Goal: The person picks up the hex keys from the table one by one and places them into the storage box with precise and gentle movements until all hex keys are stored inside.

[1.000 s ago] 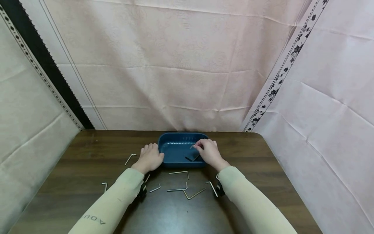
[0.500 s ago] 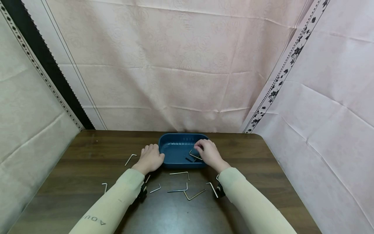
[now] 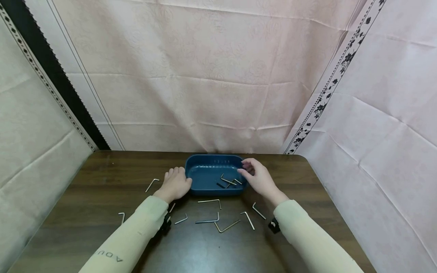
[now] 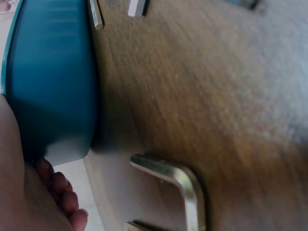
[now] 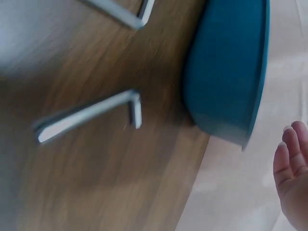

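A blue tray [image 3: 205, 172] stands near the table's far edge, with several hex keys in its right half. One is a gold-toned hex key [image 3: 228, 180]; beside it lies a short black piece [image 3: 220, 185]. My left hand [image 3: 173, 185] rests against the tray's left end, its thumb at the tray and its fingers on the outer side. At the right end my right hand [image 3: 257, 176] holds nothing, its fingers loosely spread by the rim. In the right wrist view its fingers [image 5: 291, 144] stand apart from the tray's outer wall.
Several hex keys lie loose in front of the tray, among them a brassy hex key [image 3: 225, 227] and a silver hex key [image 3: 258, 211] near the right wrist. More lie leftward, including a hex key [image 3: 151, 185] beside my left hand. White cloth [image 3: 205, 94] hangs behind the table.
My right hand has let go of hex keys into the tray and drawn back to the right. The keys in the tray are more exposed. The left hand has stayed put.
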Available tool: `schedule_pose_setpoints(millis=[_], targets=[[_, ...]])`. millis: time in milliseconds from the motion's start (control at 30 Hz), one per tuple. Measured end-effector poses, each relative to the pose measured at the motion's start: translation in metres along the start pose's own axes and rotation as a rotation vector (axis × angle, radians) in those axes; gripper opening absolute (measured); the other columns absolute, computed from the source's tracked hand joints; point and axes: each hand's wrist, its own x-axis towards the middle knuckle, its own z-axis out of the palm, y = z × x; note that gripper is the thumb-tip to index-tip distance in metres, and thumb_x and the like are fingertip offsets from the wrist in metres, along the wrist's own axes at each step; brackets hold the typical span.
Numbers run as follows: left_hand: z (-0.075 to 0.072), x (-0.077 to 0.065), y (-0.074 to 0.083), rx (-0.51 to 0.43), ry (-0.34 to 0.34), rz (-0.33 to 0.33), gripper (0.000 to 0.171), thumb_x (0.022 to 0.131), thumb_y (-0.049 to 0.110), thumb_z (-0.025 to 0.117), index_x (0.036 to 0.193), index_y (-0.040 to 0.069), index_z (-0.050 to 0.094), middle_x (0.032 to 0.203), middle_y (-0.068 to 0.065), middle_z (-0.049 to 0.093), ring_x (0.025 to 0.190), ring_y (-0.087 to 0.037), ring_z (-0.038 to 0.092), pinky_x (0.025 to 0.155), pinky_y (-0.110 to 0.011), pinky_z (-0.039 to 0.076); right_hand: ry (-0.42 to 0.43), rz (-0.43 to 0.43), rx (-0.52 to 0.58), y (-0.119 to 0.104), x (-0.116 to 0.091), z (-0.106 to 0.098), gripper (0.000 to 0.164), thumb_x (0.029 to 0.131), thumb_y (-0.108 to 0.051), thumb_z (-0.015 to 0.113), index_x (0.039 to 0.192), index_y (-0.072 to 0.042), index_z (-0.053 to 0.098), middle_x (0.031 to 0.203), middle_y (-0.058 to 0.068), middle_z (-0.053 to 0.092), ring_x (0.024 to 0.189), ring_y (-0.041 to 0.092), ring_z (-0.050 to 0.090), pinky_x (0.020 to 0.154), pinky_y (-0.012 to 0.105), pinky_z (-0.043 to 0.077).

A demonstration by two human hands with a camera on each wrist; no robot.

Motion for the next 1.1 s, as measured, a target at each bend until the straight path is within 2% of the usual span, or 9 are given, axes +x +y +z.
schedule_pose_setpoints(millis=[167,333,500,667,900,1100], targets=[[0.001,0.001,-0.002,-0.01,-0.001,-0.003,0.026,0.095,0.03,0.045,0.101,0.005,0.047,0.094,-0.008,0.043,0.09,-0.029,0.035,0.081,-0.044,0.027,-0.015,0.041,0.035,0.007,-0.013,-0.015,0.039,0.089,-0.034,0.069,0.121,-0.014,0.06,0.106,0.011,0.064,0.086,0.016,0.06,0.077,0.037,0.051],[0.0,-0.001,-0.002,-0.019,0.005,0.001,0.026,0.095,0.029,0.046,0.101,0.004,0.047,0.095,-0.009,0.044,0.091,-0.03,0.036,0.082,-0.046,0.027,-0.015,0.078,0.06,0.015,-0.027,-0.021,0.036,0.087,-0.034,0.071,0.116,-0.015,0.062,0.101,0.007,0.064,0.085,0.017,0.06,0.076,0.037,0.05],[0.0,-0.001,0.0,-0.023,0.006,0.002,0.025,0.095,0.03,0.046,0.101,0.005,0.047,0.095,-0.009,0.044,0.09,-0.03,0.036,0.082,-0.045,0.027,-0.08,0.149,0.047,0.028,-0.044,-0.026,0.038,0.087,-0.036,0.072,0.116,-0.015,0.062,0.103,0.005,0.064,0.089,0.016,0.059,0.078,0.033,0.049],[0.001,0.001,-0.001,-0.026,0.01,0.008,0.025,0.095,0.029,0.046,0.1,0.005,0.047,0.094,-0.009,0.044,0.089,-0.029,0.036,0.08,-0.045,0.027,-0.143,0.195,0.005,0.038,-0.059,-0.029,0.042,0.086,-0.038,0.072,0.117,-0.011,0.063,0.101,0.002,0.064,0.089,0.016,0.058,0.08,0.035,0.048],[0.001,0.001,-0.001,-0.027,0.016,0.007,0.027,0.095,0.03,0.047,0.102,0.004,0.048,0.095,-0.009,0.044,0.09,-0.029,0.036,0.081,-0.045,0.028,-0.284,0.164,-0.117,0.048,-0.074,-0.024,0.04,0.084,-0.035,0.075,0.114,-0.011,0.064,0.096,-0.001,0.062,0.083,0.012,0.056,0.076,0.033,0.047],[0.0,0.001,0.0,-0.029,0.008,0.005,0.027,0.096,0.03,0.047,0.103,0.003,0.048,0.096,-0.01,0.044,0.09,-0.03,0.036,0.082,-0.046,0.028,-0.344,0.15,-0.158,0.051,-0.078,-0.021,0.032,0.08,-0.034,0.079,0.1,-0.014,0.063,0.088,0.0,0.06,0.076,0.013,0.053,0.069,0.03,0.046]])
